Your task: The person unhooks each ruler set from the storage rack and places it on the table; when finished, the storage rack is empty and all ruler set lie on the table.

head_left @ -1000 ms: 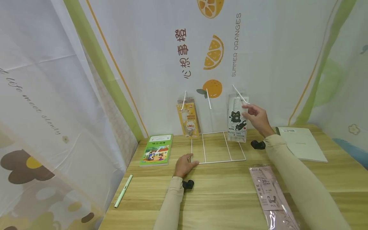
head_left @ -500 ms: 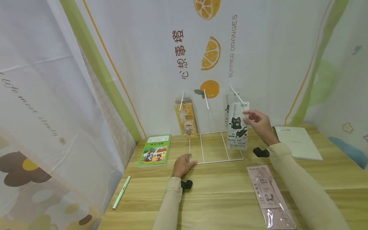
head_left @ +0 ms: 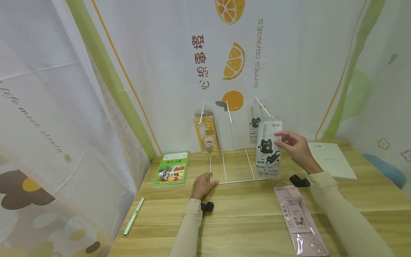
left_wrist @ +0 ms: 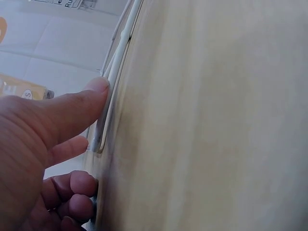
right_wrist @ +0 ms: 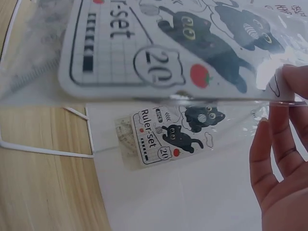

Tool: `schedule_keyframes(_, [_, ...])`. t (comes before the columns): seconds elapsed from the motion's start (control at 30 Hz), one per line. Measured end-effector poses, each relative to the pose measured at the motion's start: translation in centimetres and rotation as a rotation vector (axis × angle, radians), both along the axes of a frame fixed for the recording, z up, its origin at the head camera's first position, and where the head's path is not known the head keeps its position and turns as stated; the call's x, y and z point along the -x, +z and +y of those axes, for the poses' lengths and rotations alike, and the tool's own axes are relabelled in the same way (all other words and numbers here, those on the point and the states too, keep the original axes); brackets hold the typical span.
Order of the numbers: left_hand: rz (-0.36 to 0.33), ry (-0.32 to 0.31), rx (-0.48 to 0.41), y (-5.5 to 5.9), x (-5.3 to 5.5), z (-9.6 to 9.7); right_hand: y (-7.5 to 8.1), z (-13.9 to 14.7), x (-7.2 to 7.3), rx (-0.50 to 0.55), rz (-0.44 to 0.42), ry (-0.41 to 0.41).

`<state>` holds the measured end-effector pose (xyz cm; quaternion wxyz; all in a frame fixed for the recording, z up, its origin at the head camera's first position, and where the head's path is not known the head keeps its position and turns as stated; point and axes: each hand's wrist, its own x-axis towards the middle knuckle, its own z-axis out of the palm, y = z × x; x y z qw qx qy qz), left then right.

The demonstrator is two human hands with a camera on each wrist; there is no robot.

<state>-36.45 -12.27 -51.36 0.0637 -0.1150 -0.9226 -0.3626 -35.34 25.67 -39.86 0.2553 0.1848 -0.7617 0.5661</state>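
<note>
My right hand (head_left: pixel 297 148) pinches the right edge of a ruler set packet (head_left: pixel 269 150), printed with black cats, between thumb and fingers. This packet is upright, just below and in front of the tip of the right-hand hook (head_left: pixel 264 106) of a white wire rack (head_left: pixel 240 181). Behind it a second ruler set packet (right_wrist: pixel 168 134) hangs farther back on the same hook. At the rack's front left corner, my left hand (head_left: pixel 202 185) holds the base wire, its thumb (left_wrist: pixel 79 108) on the wire and the other fingers bent beside it.
Yellow duck packets (head_left: pixel 206 135) hang on the left hook; the middle hook (head_left: pixel 229 111) is bare. On the table lie a green book (head_left: pixel 171 169), a light green pen (head_left: pixel 133 216), a pink packet (head_left: pixel 300 221) and a pale notebook (head_left: pixel 334 160). A printed curtain stands behind.
The right hand has drawn the front ruler set packet forward along the hook and off its tip, slightly down and right. The rear packet has come into view. The left hand stays on the rack.
</note>
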Motion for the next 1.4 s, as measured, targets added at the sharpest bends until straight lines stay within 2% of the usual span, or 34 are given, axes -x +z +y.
schedule_keyframes(0.17, [0.007,0.004,0.005,-0.2,0.1,-0.1,0.4,0.3,-1.0,-0.019,0.005,0.002])
schedule_keyframes(0.4, [-0.003,0.006,0.007,-0.2,0.2,-0.2,1.0,0.5,-2.0,0.053,-0.019,0.061])
schedule_keyframes(0.7, [-0.01,0.004,0.018,-0.3,0.3,-0.2,1.6,0.6,-3.2,0.047,-0.046,0.092])
schedule_keyframes(0.97, [-0.015,0.007,0.013,-0.3,0.2,0.0,2.8,0.2,-5.4,-0.002,-0.066,0.061])
schedule_keyframes(1.07, [-0.017,0.006,0.011,-0.3,0.2,0.0,2.8,-0.1,-6.5,-0.03,-0.146,0.092])
schedule_keyframes(1.17, [-0.017,0.006,0.014,-0.2,0.2,0.1,2.1,-0.6,-7.5,-0.032,-0.26,0.128])
schedule_keyframes(1.4, [-0.012,0.008,0.019,-0.1,0.2,0.1,-2.4,-1.5,-8.3,-0.04,-0.561,0.188])
